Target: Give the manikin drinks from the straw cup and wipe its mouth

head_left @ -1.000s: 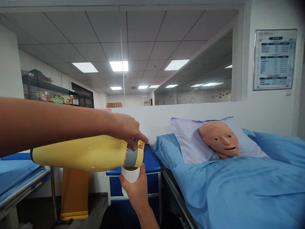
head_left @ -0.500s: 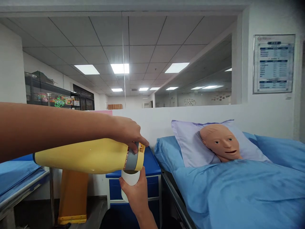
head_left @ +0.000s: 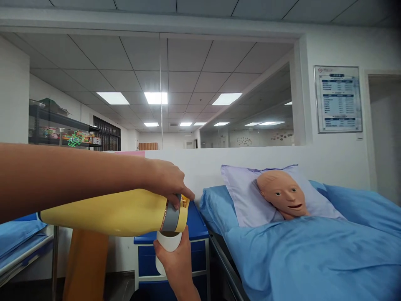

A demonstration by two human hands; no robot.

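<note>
My left hand (head_left: 167,182) grips the neck of a large yellow thermos flask (head_left: 106,212), which lies almost level with its grey-banded mouth pointing right. Directly under that mouth my right hand (head_left: 175,261) holds a white cup (head_left: 167,244) upright, fingers wrapped round it. The flask's spout sits just above the cup's rim. Whether any liquid runs between them I cannot make out.
A blue bedside cabinet (head_left: 196,225) stands behind the cup. To its right is a bed with a blue cover (head_left: 313,255), a lilac pillow (head_left: 244,196) and a training manikin's head (head_left: 280,193). A second bed (head_left: 19,236) and an orange stand (head_left: 86,263) are at left.
The view has tilted and shifted, so flask, cup and bed sit lower in the picture. Both hands keep the same hold, with the flask still tipped over the cup.
</note>
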